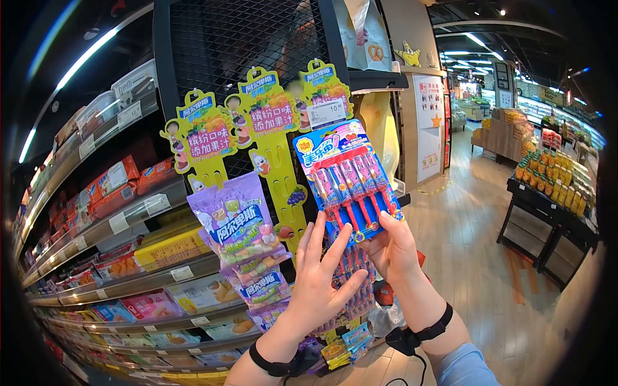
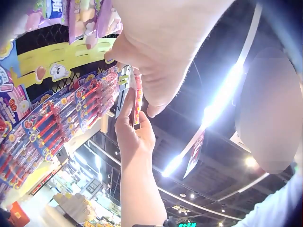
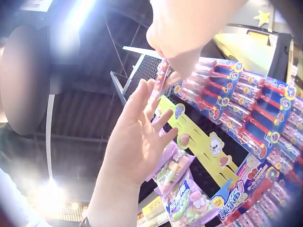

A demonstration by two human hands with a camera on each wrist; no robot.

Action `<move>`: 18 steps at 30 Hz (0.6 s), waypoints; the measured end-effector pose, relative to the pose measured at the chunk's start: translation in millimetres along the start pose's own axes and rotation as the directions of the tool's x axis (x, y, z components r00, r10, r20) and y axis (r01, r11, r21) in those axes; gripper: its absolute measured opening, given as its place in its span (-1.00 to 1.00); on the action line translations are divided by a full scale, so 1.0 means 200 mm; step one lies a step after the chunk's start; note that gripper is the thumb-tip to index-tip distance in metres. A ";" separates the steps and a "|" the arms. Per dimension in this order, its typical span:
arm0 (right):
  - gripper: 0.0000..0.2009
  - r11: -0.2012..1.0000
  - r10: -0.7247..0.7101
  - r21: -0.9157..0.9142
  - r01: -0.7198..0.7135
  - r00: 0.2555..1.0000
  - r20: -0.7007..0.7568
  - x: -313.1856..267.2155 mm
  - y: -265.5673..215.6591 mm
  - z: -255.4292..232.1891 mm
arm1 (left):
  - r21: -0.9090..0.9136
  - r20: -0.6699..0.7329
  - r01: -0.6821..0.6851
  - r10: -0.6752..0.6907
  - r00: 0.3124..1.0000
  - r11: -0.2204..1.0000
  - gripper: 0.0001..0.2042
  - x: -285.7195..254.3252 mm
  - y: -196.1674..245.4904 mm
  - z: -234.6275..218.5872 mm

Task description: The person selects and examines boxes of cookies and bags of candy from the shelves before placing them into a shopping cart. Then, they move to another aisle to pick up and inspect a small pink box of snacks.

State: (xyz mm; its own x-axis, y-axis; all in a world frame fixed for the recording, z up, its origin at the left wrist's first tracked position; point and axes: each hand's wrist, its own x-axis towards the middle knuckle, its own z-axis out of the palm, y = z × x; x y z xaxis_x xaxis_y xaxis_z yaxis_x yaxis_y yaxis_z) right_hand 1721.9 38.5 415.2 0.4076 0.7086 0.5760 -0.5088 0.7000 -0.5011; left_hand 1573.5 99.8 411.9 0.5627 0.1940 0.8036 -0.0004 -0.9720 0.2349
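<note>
A blue-backed candy card (image 1: pixel 342 164) with pink-wrapped, red-handled pieces stands slightly tilted.

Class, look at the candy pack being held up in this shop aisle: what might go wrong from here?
The blue candy pack may tip or slip, since the right hand pinches it only near its lower edge, with most of the card standing above the grip.

The left hand, its fingers spread, is close to the purple candy bags and might knock one.
</note>
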 end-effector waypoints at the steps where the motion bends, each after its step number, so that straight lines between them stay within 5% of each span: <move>1: -0.59 1.000 -0.003 0.002 0.003 1.000 0.002 0.01 0.01 -0.01 | -0.002 -0.003 -0.003 0.003 1.000 1.000 -0.39 0.01 0.00 0.00; 6: -0.55 0.985 0.046 0.169 -0.046 0.999 0.004 0.03 0.04 -0.06 | -0.011 0.014 -0.014 0.014 1.000 1.000 -0.39 0.02 -0.01 0.00; 18: -0.61 0.995 0.076 0.076 -0.067 0.989 -0.123 -0.03 0.11 -0.17 | -0.045 0.052 0.009 -0.007 0.999 0.999 -0.43 -0.05 -0.06 0.05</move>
State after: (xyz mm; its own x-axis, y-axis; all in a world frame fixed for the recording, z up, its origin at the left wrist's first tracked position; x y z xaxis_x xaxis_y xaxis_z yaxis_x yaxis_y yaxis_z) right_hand 1733.9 52.2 379.4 0.4578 0.7653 0.4524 -0.5911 0.6421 -0.4881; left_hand 1576.4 108.3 395.2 0.6047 0.1938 0.7725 -0.0319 -0.9633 0.2667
